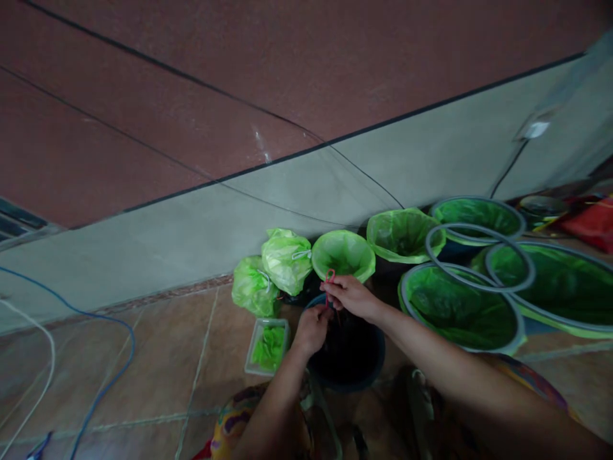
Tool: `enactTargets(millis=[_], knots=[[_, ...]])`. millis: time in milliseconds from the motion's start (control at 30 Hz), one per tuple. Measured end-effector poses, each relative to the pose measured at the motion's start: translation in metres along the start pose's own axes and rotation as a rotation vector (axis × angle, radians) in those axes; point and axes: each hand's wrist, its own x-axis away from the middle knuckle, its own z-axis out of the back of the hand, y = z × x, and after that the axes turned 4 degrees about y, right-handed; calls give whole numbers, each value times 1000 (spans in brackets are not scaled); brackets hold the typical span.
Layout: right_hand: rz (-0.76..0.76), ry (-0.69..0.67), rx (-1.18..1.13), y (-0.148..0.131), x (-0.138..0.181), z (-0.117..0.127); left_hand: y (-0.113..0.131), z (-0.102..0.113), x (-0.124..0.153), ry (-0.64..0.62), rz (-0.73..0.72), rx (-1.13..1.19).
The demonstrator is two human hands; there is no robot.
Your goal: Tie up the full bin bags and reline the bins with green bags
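Observation:
A dark round bucket (368, 374) stands on the tiled floor in front of me. My left hand (312, 329) is closed at its near-left rim, fingers curled on something I cannot make out. My right hand (351, 296) is above the bucket's far rim, pinching a thin red loop (329, 278) that looks like a rubber band. Just behind it sits a small pot lined with a green plastic bag (343, 254).
Two tied green bags (286, 259) lie at the wall. A clear tray (267, 347) with green pieces sits left of the bucket. Several green-lined tubs with grey hoops (460, 310) fill the right. Blue and white cables (103, 358) run over the floor at left.

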Motion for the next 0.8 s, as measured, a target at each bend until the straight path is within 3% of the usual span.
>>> enactTargets(millis=[167, 267, 367, 433, 567, 633, 800], knots=[[40, 86, 190, -6, 0, 17, -20, -1, -3, 148, 333, 345], [78, -67, 252, -9, 9, 19, -25, -2, -3, 175, 407, 422], [108, -358, 200, -12, 17, 12, -23, -7, -2, 100, 253, 224], [124, -441, 171, -14, 18, 7, -17, -11, 0, 20, 71, 80], [112, -319, 140, -17, 5, 3, -4, -15, 7, -197, -161, -52], [96, -216, 122, -16, -5, 4, 1, -14, 9, -255, -166, -63], [76, -68, 190, -9, -18, 10, -2, -11, 6, -248, -97, -3]])
